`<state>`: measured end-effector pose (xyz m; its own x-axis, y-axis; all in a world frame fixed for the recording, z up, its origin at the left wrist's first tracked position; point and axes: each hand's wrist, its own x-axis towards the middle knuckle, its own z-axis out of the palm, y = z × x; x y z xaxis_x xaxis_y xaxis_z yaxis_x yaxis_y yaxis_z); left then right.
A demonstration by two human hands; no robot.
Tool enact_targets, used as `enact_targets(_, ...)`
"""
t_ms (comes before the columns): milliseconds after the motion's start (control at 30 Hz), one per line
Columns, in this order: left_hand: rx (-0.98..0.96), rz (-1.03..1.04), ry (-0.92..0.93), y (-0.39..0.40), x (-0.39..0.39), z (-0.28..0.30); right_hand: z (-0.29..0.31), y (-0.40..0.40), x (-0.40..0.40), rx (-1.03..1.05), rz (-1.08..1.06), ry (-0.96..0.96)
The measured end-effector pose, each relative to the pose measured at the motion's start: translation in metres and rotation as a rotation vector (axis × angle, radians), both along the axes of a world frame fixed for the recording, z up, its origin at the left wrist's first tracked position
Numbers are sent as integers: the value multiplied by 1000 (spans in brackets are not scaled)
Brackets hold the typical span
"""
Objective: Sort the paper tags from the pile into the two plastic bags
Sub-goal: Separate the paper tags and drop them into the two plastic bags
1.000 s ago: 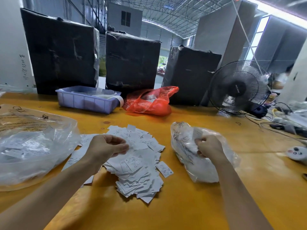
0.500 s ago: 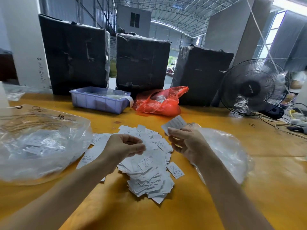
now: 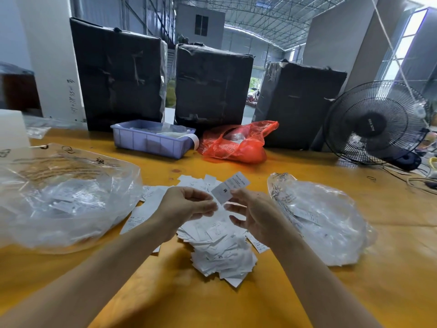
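Nearest on the yellow-orange worktop (image 3: 236, 308) lies the pile of paper tags (image 3: 220, 252): small white rectangles with fine dark print, heaped loosely and overlapping at all angles, some spilling toward the left.

Above the pile both hands meet. The right hand (image 3: 255, 214) pinches a single tag (image 3: 230, 187) at its lower edge between thumb and forefinger; the tag stands tilted, its printed face toward the camera, a bold dark mark near its lower end and smaller lines of text above. The other right fingers are loosely spread below. The left hand (image 3: 186, 207) has its fingers curled inward with the tips close to the tag's lower corner; whether they actually touch it or hold anything cannot be told.

To the left of the pile sits a large clear plastic bag (image 3: 63, 200), puffed up, with white tags visible inside. To the right lies a smaller clear bag (image 3: 319, 221), also holding tags, near the right forearm.

Farther back stand a lavender plastic tray (image 3: 151, 143), a red plastic bag (image 3: 236, 145) and a black fan (image 3: 376, 124). Behind them are three black wrapped boxes (image 3: 212, 84).
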<state>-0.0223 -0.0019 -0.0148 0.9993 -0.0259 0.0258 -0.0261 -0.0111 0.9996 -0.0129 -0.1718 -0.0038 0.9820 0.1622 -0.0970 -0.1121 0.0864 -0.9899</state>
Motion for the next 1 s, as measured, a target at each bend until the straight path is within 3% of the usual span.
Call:
enact_targets(500, -123, -11, 81, -3, 0, 1, -4, 9, -7, -73, -61, -223)
enact_targets(1000, -168, 23, 110, -2, 1, 1, -7, 10, -6, -83, -147, -311)
